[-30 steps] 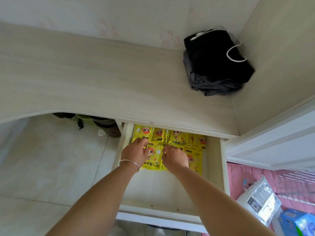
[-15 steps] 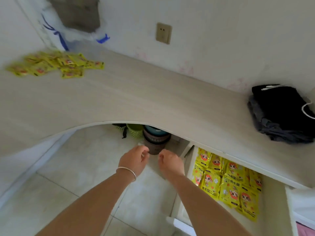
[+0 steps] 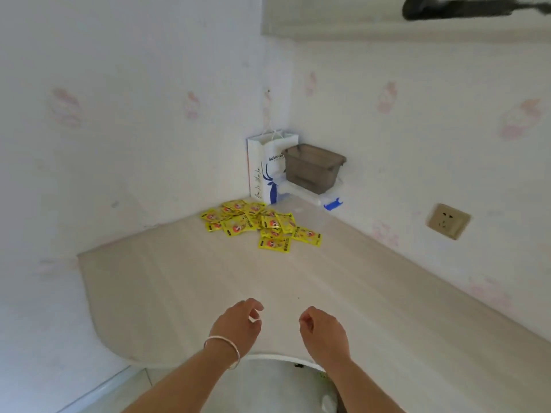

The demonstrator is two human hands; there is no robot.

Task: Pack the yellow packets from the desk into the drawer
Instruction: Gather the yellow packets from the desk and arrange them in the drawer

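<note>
Where drawer showed earlier, view now desk [image 3: 372,293]; yellow packets [image 3: 262,225] ahead; both hands' grip loose, empty.

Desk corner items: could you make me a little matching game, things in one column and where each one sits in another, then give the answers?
Things:
1. yellow packets
2. paper bag
3. grey bin
4. wall socket

Places:
A. set in the right-hand wall, above the desk
B. standing upright in the very corner
C. scattered flat on the desk in front of the bag
D. raised on something white, just right of the bag

Pairs: 1-C, 2-B, 3-D, 4-A
</note>
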